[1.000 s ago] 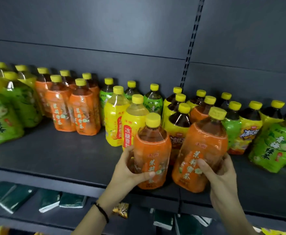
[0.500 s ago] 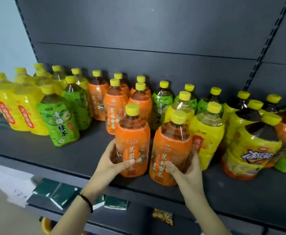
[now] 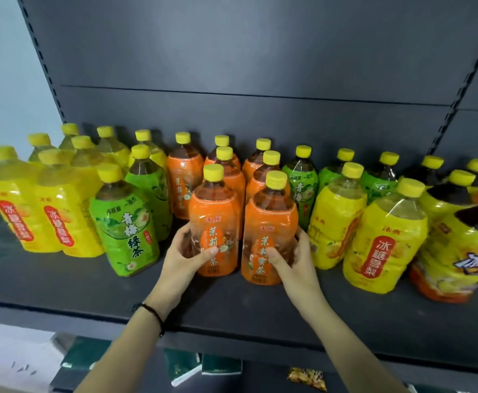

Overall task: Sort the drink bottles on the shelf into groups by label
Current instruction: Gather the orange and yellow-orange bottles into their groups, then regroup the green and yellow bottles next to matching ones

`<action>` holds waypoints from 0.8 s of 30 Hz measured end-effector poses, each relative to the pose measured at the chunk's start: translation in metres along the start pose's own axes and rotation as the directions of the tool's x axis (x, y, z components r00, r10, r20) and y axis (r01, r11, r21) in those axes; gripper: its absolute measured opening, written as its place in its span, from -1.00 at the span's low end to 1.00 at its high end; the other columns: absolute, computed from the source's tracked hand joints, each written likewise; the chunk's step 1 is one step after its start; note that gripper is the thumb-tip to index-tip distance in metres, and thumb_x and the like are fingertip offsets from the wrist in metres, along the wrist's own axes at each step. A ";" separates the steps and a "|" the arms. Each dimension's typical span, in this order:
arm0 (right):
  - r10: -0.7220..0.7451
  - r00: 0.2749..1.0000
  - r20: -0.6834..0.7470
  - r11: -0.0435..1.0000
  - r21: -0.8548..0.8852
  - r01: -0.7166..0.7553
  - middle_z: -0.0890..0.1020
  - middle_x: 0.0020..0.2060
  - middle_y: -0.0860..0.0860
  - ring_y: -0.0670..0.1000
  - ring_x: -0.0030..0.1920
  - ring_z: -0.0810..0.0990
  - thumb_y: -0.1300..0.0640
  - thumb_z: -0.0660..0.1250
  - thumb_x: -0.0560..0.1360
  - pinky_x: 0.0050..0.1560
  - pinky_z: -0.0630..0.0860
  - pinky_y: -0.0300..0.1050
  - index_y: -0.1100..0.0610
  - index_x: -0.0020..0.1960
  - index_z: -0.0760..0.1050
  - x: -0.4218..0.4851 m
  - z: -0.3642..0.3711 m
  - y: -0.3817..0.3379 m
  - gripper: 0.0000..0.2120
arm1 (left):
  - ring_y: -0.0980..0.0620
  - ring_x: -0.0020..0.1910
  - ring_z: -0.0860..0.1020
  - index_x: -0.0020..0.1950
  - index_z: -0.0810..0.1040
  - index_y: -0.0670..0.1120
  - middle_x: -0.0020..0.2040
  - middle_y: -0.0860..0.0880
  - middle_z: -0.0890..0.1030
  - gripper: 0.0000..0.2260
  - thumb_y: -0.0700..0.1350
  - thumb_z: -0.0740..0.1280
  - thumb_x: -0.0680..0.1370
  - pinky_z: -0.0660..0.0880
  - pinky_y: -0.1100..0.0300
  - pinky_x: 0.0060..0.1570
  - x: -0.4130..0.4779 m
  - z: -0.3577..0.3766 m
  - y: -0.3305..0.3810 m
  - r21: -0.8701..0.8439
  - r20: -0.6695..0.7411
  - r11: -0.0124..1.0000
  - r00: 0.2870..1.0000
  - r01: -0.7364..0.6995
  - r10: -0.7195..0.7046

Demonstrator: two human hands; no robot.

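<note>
So left hand (image 3: 185, 258) and right hand (image 3: 297, 265) each had fingers clamped on an orange bottle (image 3: 215, 217), just before the orange group (image 3: 179, 177). Next I'd guess push back, let go.

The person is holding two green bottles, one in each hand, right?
No, the bottles are orange, not green. The head view shows the left hand gripping the left orange bottle and the right hand gripping the right orange bottle, one in each hand.

The left grip (image 3: 182, 255) is holding the first orange bottle (image 3: 216, 211) low on its side, while the right grip (image 3: 295, 265) is holding the second orange bottle (image 3: 270, 217) just beside it. Both are standing upright on the shelf (image 3: 62, 282), between a green bottle (image 3: 127, 231) and a yellow bottle (image 3: 335, 219).
</note>
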State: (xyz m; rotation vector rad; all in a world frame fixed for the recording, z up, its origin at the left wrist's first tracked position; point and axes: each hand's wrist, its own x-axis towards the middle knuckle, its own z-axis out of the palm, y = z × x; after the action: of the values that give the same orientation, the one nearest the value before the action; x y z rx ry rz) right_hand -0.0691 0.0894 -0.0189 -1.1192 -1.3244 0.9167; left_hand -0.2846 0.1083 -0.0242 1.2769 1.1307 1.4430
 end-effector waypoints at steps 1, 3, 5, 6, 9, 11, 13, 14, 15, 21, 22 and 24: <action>-0.008 1.000 -0.018 1.000 -0.026 0.008 0.46 0.29 -0.16 -0.15 0.28 0.48 -0.24 0.43 0.35 0.27 0.49 0.03 -0.30 0.35 0.19 0.002 0.003 0.002 -0.34 | 0.24 0.08 0.59 0.34 0.43 -0.03 0.19 0.04 0.60 -0.44 -0.15 0.49 0.37 0.54 0.36 -0.09 0.004 -0.002 -0.002 -0.003 0.029 1.000 1.000 0.005 -0.005; -0.035 0.998 -0.061 0.996 -0.085 0.030 0.46 0.31 -0.12 -0.14 0.29 0.47 -0.17 0.41 0.40 0.27 0.49 0.01 -0.13 0.44 0.18 0.004 0.008 0.004 -0.31 | 0.19 0.12 0.59 0.36 0.44 0.02 0.17 0.08 0.62 -0.43 -0.10 0.49 0.36 0.55 0.34 -0.05 0.009 -0.003 -0.005 -0.010 0.078 1.000 0.997 0.010 -0.009; -0.059 0.993 -0.100 0.990 -0.131 0.046 0.45 0.32 -0.09 -0.12 0.30 0.46 -0.14 0.38 0.41 0.26 0.48 -0.05 -0.05 0.47 0.16 0.006 0.012 0.005 -0.28 | 0.19 0.13 0.58 0.38 0.42 0.04 0.17 0.10 0.62 -0.42 -0.07 0.48 0.37 0.54 0.34 -0.05 0.012 -0.002 -0.007 -0.006 0.101 1.000 0.995 0.005 -0.004; -0.064 0.991 -0.116 0.987 -0.154 0.046 0.45 0.33 -0.07 -0.10 0.30 0.45 -0.15 0.36 0.40 0.25 0.47 -0.10 -0.04 0.48 0.15 0.008 0.014 0.005 -0.27 | 0.21 0.14 0.57 0.39 0.40 0.04 0.19 0.10 0.61 -0.41 -0.06 0.47 0.38 0.54 0.36 -0.04 0.013 -0.001 -0.007 0.004 0.107 1.000 0.994 0.000 0.000; -0.067 0.989 -0.133 0.980 -0.194 0.040 0.45 0.32 -0.06 -0.13 0.27 0.45 -0.10 0.35 0.44 0.14 0.45 -0.34 -0.03 0.48 0.14 0.011 0.016 0.005 -0.30 | 0.24 0.16 0.55 0.43 0.34 0.06 0.23 0.11 0.57 -0.38 0.00 0.46 0.41 0.54 0.32 0.06 0.015 -0.002 -0.010 0.040 0.131 0.999 0.991 -0.009 0.004; -0.066 0.989 -0.134 0.979 -0.200 0.038 0.45 0.31 -0.07 -0.14 0.26 0.45 -0.10 0.35 0.44 0.12 0.44 -0.37 -0.02 0.49 0.14 0.010 0.016 0.005 -0.30 | 0.20 0.22 0.53 0.45 0.31 0.11 0.26 0.12 0.56 -0.33 0.12 0.48 0.40 0.52 0.19 0.17 0.015 -0.005 -0.012 0.082 0.158 0.997 0.987 -0.008 -0.005; -0.059 0.989 -0.136 0.982 -0.186 0.033 0.45 0.33 -0.05 -0.09 0.29 0.46 -0.15 0.33 0.41 0.22 0.47 -0.19 -0.01 0.50 0.13 0.008 0.017 0.005 -0.26 | 0.17 0.26 0.50 0.46 0.27 0.16 0.29 0.14 0.53 -0.29 0.21 0.45 0.37 0.48 0.13 0.22 0.014 -0.008 -0.013 0.150 0.172 0.989 0.985 -0.011 -0.016; -0.056 0.989 -0.136 0.984 -0.173 0.032 0.45 0.33 -0.05 -0.08 0.30 0.46 -0.15 0.33 0.41 0.26 0.47 -0.10 -0.02 0.50 0.13 0.007 0.017 0.005 -0.25 | 0.18 0.26 0.50 0.46 0.27 0.15 0.29 0.15 0.53 -0.30 0.22 0.44 0.38 0.48 0.14 0.22 0.012 -0.009 -0.013 0.199 0.164 0.980 0.986 -0.023 -0.010; -0.051 0.989 -0.136 0.987 -0.159 0.029 0.46 0.33 -0.05 -0.08 0.30 0.46 -0.15 0.34 0.41 0.28 0.47 -0.05 -0.03 0.50 0.13 0.006 0.018 0.004 -0.25 | 0.21 0.23 0.52 0.45 0.30 0.13 0.26 0.16 0.55 -0.33 0.23 0.43 0.40 0.49 0.17 0.21 0.008 -0.009 -0.010 0.252 0.134 0.967 0.991 -0.043 0.009; 0.003 0.986 -0.164 0.991 -0.130 -0.025 0.42 0.36 -0.10 -0.06 0.35 0.41 -0.39 0.34 0.32 0.31 0.45 0.13 -0.23 0.47 0.14 0.004 0.022 0.009 -0.20 | 0.12 0.06 0.55 0.12 0.55 -0.08 0.04 0.03 0.60 -0.78 -0.07 0.39 0.50 0.52 -0.03 0.10 -0.026 -0.027 -0.001 0.471 -0.273 0.848 0.875 -0.241 0.401; 0.006 0.984 -0.179 0.988 -0.148 -0.033 0.39 0.37 -0.08 -0.04 0.37 0.39 -0.43 0.32 0.30 0.32 0.44 0.14 -0.24 0.47 0.14 0.004 0.023 0.010 -0.18 | 0.06 0.08 0.50 0.14 0.53 -0.11 0.07 -0.02 0.56 -0.76 -0.15 0.41 0.50 0.49 -0.07 0.11 -0.028 -0.033 -0.001 0.520 -0.341 0.818 0.818 -0.247 0.463; 0.006 0.980 -0.196 0.986 -0.163 -0.039 0.33 0.39 -0.04 -0.02 0.38 0.35 -0.47 0.29 0.28 0.32 0.43 0.15 -0.22 0.48 0.13 0.004 0.023 0.010 -0.15 | -0.09 0.20 0.38 0.25 0.43 -0.20 0.18 -0.17 0.47 -0.56 -0.16 0.47 0.44 0.37 -0.06 0.21 -0.029 -0.047 0.003 0.603 -0.496 0.780 0.686 -0.169 0.532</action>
State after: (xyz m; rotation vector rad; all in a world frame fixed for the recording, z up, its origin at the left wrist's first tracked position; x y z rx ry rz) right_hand -0.0906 0.0976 -0.0298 -1.3207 -1.2446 0.7019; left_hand -0.3291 0.0760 -0.0294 1.4651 1.9180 2.0812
